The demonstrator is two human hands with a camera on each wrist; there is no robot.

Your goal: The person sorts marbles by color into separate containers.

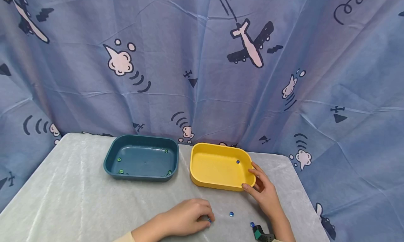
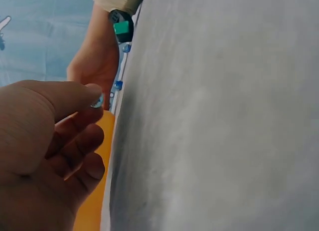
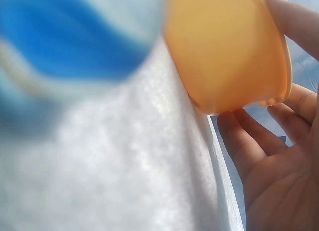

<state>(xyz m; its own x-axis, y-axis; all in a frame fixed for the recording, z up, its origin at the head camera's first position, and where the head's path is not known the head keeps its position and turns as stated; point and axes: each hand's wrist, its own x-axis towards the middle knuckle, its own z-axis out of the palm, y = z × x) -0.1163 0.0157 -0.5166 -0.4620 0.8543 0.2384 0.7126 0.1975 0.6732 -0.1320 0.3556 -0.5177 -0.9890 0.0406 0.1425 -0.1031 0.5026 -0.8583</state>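
Observation:
Between the thumb and fingertips of my left hand [image 1: 187, 217] is a small blue glass marble [image 2: 97, 101], low over the table in front of the yellow bin [image 1: 211, 183]. My right hand [image 1: 268, 196] grips that bin at its right end, the thumb at the front rim and the fingers along the outer side wall. Inside the bin lies one blue marble [image 1: 238, 162]. Two more sit on the cloth, a blue marble [image 1: 231, 214] between the hands and another blue marble [image 1: 252, 224] near the right wrist. A large blurred blue-and-white marble [image 3: 75, 36] fills the right wrist view's upper left corner.
Left of the yellow bin stands a dark teal bin [image 1: 139, 177] with several green marbles [image 1: 121, 171] in it. A pale cloth covers the table [image 1: 63, 200]. Behind it hangs a blue curtain [image 1: 164, 59] printed with planes. A black-and-green device [image 1: 262, 235] is at the right wrist.

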